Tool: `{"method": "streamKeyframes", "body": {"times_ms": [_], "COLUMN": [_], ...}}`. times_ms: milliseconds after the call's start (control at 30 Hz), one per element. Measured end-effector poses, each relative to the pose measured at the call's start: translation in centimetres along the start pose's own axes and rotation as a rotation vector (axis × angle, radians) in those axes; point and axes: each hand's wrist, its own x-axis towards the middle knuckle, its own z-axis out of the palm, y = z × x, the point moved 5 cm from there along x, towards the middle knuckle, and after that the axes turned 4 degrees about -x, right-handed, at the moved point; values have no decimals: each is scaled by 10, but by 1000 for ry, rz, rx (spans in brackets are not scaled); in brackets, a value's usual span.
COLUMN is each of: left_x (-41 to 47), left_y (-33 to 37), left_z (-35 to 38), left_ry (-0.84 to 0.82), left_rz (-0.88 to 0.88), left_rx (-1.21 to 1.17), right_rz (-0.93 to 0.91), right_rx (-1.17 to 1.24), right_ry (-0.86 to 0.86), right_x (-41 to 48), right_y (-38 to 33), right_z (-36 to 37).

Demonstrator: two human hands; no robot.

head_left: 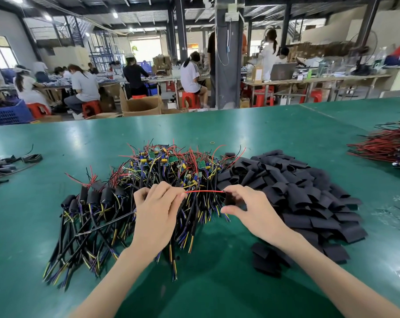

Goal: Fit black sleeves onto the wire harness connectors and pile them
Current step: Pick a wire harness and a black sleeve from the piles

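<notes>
A big heap of wire harnesses [171,171] with small circuit boards lies mid-table. To its left sit several harnesses with black sleeves fitted [91,196]. A pile of loose black sleeves [297,191] spreads out on the right. My left hand [157,210] grips one harness, whose black cable trails off to the left. A red wire [204,191] runs taut from that hand to my right hand [247,210]. My right hand pinches a black sleeve [229,199] at the wire's end, between thumb and fingers.
The green table [217,283] stretches wide. Another bundle of red and black wires [387,145] lies at the far right, and dark scraps [8,164] at the far left. Several people work at benches beyond the table's far edge.
</notes>
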Motion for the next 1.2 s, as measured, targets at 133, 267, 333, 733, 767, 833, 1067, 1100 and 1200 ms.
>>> {"method": "streamKeyframes", "body": {"times_ms": [133,267,333,733,767,833,1067,1100,1200], "left_x": [0,-1,-2,0,0,0,-5,-7,-15], "left_y": [0,-1,-2,1,1,1,19,24,36], "left_z": [1,1,2,-1,-2,-1,8,11,20], "left_ry": [3,20,11,45,40,18,-76,-107,-242], "left_rz": [5,14,35,230,230,224,308,326,304], "left_rx": [15,29,39,289,299,308,159,132,-49], "right_rz": [2,4,13,-13,-16,-47,-265,-308,-387], "right_rx": [47,50,58,-58,-58,-68,-362,-401,-402], "right_ry": [20,9,17,86,87,89,102,87,1], "right_x": [-1,-2,-2,-1,-1,-1,-9,-11,-18], "right_y": [-4,-7,-7,-10,-10,-10,-30,-36,-50], "right_z": [-4,-6,-7,-17,-18,-19,-9,-5,9]}}
